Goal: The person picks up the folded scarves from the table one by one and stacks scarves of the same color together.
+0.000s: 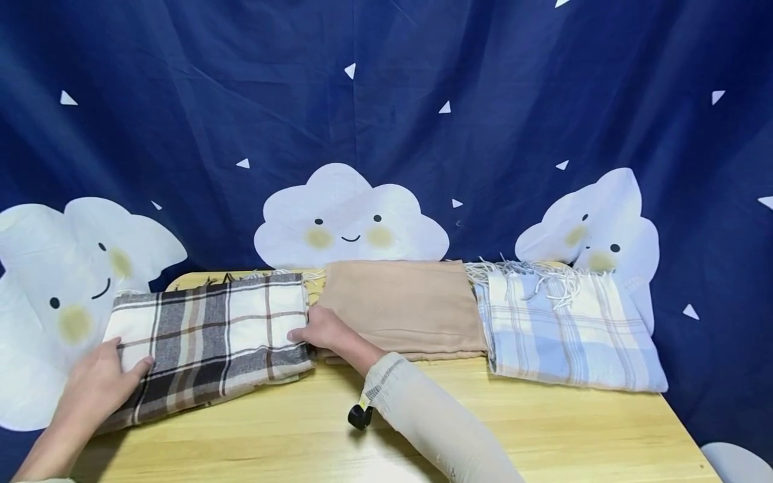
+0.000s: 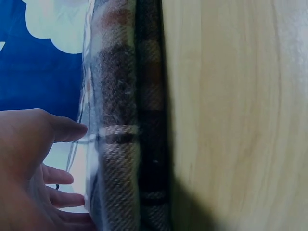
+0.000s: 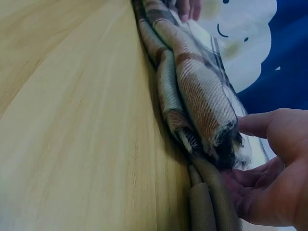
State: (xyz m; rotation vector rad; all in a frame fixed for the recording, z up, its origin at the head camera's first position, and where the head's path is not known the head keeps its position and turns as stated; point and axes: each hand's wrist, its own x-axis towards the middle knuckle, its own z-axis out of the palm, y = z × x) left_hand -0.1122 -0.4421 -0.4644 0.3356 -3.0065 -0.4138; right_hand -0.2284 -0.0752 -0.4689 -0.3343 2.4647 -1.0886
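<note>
A folded brown, black and white plaid scarf (image 1: 208, 335) lies at the left of the table. At its left end my left hand (image 1: 99, 382) rests with the thumb on top and the fingers spread along the edge; the left wrist view shows these fingers (image 2: 65, 197) loosely extended. My right hand (image 1: 326, 332) grips the scarf's right end, thumb on the top layer and fingers bent around the side, partly hidden in the head view. Beside that hand lies a folded tan scarf (image 1: 398, 302), whose edge (image 3: 214, 192) runs under the fingers in the right wrist view.
A folded light blue and white plaid scarf (image 1: 574, 335) with fringe lies at the right. All three stand in a row on a wooden table (image 1: 543, 429). A dark blue curtain (image 1: 398, 134) with white clouds hangs right behind the table. A small black object (image 1: 359, 416) hangs below the right cuff.
</note>
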